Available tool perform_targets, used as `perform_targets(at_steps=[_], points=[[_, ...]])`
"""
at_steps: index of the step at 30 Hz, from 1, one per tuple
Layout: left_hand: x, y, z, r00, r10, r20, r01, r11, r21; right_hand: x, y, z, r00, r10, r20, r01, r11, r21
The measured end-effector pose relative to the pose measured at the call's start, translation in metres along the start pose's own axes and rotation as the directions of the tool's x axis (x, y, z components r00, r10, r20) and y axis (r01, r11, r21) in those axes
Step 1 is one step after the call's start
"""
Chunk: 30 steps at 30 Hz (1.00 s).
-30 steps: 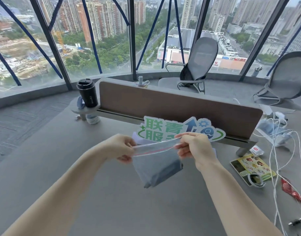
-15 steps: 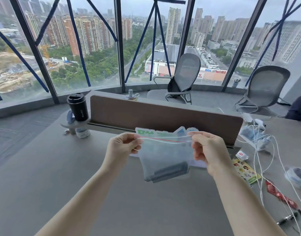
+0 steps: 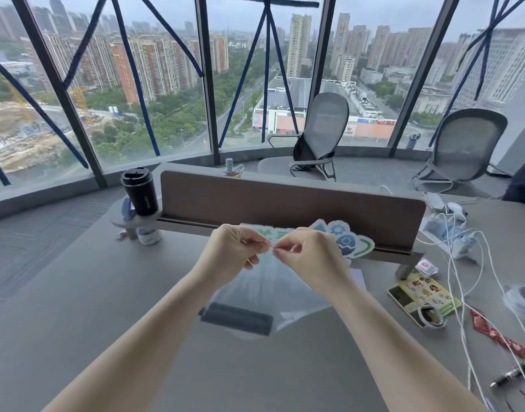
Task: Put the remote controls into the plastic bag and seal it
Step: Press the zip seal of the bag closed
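Note:
A clear plastic bag (image 3: 273, 292) hangs above the grey table (image 3: 77, 307), held up by its top edge. A dark remote control (image 3: 236, 319) lies across the bottom of the bag. My left hand (image 3: 231, 252) and my right hand (image 3: 307, 257) both pinch the bag's top strip, fingertips almost touching at its middle. The strip itself is mostly hidden by my fingers, so I cannot tell how much of it is closed.
A brown divider panel (image 3: 285, 203) runs across the table behind the bag, with a green-and-blue sign (image 3: 347, 242) leaning on it. A black coffee tumbler (image 3: 140, 191) stands at back left. White cables (image 3: 463, 278), a printed card (image 3: 421, 295) and a red wrapper (image 3: 497, 334) lie at right.
My hands have come together from the bag's two top corners to the middle of its top edge. The bag now hangs lower and more bunched.

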State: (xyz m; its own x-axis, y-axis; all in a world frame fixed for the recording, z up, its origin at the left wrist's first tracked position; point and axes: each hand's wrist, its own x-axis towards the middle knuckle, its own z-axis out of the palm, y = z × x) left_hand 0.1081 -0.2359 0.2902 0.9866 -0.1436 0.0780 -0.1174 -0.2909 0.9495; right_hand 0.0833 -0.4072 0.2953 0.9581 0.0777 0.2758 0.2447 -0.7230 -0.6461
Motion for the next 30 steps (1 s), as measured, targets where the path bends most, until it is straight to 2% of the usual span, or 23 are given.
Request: perform_targets(at_steps=[9, 14, 17, 25, 30], points=[[-0.009, -0.001, -0.005, 0.999, -0.01, -0.034, 0.011, 0.999, 0.036, 0.009, -0.011, 0.002, 0.987, 0.028, 0.16, -0.048, 0.992, 0.121], [-0.007, 0.002, 0.004, 0.998, 0.019, -0.052, -0.015, 0.997, 0.07, 0.01, -0.009, -0.001, 0.989, 0.012, 0.145, -0.023, 0.997, 0.073], [-0.005, 0.005, 0.005, 0.999, 0.009, -0.042, -0.007, 0.999, 0.032, 0.01, -0.006, -0.008, 0.989, 0.028, 0.146, -0.038, 0.997, 0.068], [0.003, 0.012, -0.001, 0.998, 0.062, -0.003, -0.062, 0.993, -0.096, 0.016, -0.002, -0.019, 0.981, 0.056, 0.186, -0.094, 0.974, 0.204], [0.007, 0.016, -0.005, 0.999, 0.031, 0.016, -0.029, 0.996, -0.087, 0.021, -0.006, -0.019, 0.985, 0.037, 0.169, -0.061, 0.988, 0.138]])
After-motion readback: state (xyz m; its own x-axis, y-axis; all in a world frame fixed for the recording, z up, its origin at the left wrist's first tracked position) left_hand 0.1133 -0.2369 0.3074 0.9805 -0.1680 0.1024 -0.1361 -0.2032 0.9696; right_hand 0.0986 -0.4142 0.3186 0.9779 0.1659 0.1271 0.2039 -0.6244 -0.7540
